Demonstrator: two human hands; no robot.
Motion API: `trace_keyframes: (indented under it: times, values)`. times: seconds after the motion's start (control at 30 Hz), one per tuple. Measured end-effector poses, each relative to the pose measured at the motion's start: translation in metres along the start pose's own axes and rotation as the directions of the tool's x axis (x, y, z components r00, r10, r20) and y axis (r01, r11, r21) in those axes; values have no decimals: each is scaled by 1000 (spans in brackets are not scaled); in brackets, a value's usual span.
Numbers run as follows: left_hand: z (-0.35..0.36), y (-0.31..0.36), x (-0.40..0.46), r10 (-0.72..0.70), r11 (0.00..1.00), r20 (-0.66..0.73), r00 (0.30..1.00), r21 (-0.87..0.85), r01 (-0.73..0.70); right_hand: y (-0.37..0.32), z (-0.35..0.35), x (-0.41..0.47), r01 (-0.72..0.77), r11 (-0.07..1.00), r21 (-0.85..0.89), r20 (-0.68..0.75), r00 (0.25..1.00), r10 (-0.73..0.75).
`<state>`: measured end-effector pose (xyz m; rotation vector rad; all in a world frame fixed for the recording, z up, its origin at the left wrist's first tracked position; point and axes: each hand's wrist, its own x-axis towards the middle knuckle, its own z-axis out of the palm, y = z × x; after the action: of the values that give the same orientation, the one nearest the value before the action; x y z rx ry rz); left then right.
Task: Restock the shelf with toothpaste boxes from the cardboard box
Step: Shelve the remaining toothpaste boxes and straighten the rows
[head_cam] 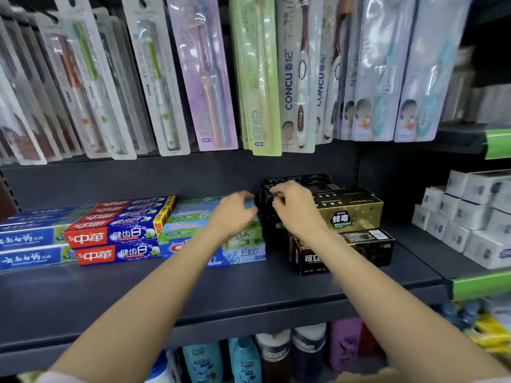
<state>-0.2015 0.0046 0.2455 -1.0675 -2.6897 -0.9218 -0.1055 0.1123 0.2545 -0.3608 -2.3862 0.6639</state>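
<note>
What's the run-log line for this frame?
phase: shelving | left hand: over green-blue toothpaste boxes, grip unclear | right hand: fingers curled on black toothpaste boxes | cardboard box: not in view

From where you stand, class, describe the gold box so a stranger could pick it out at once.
Find the dark shelf under the hanging toothbrushes. On its right side stands a stack of black boxes, just right of the right hand. The gold box tops that stack, the only shiny gold one.

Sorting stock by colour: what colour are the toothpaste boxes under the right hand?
Black toothpaste boxes, gold-patterned fronts; head view.
</note>
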Motion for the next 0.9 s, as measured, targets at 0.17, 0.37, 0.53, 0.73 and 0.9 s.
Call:
trace_keyframes:
  times: [0.17, 0.37, 0.53, 0.73, 0.9]
  values:
    - [33, 58, -3, 121, 993, -187, 975, 28, -118, 42, -50, -12, 4, 994, -113, -92, 996, -15]
    - [81, 106, -34, 310, 876, -160, 937, 432, -216, 128, -85, -36, -164, 982, -89, -89, 984, 156]
    - [103, 114, -46, 208, 774, -30, 978, 616, -145, 166, -96, -51, -410, 857, 313, 348, 889, 298]
    - [104, 122, -53, 138, 784, -97, 986, 619, -49, 179, -77, -59, -347, 898, 272, 338, 908, 249]
    - [95, 116, -55, 109, 792, -90, 990, 609, -32, 180, -71, -55, -375, 879, 294, 351, 898, 266]
